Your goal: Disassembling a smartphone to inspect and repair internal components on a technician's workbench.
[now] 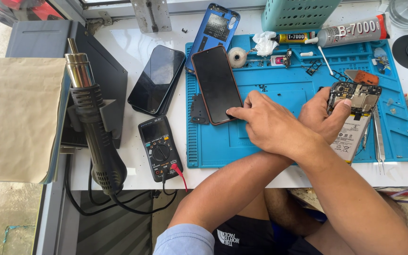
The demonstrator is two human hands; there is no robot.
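My arms are crossed over a blue repair mat (286, 92). My right hand (265, 125) lies on top and reaches left, its index fingertip touching the bottom edge of a red-framed phone (216, 82) that lies screen up on the mat. My left hand (319, 115) reaches right underneath and grips an opened phone (357, 97) with bare circuit boards and a white battery (350, 137) showing. A small dark plastic part (198, 109) lies just left of the red-framed phone.
A black multimeter (159, 148) and a heat gun (93, 127) lie to the left, with a dark phone (157, 78) beside them. A blue back cover (213, 28), teal basket (293, 12), glue tubes (350, 30), tape roll (237, 56) and tweezers (378, 137) ring the mat.
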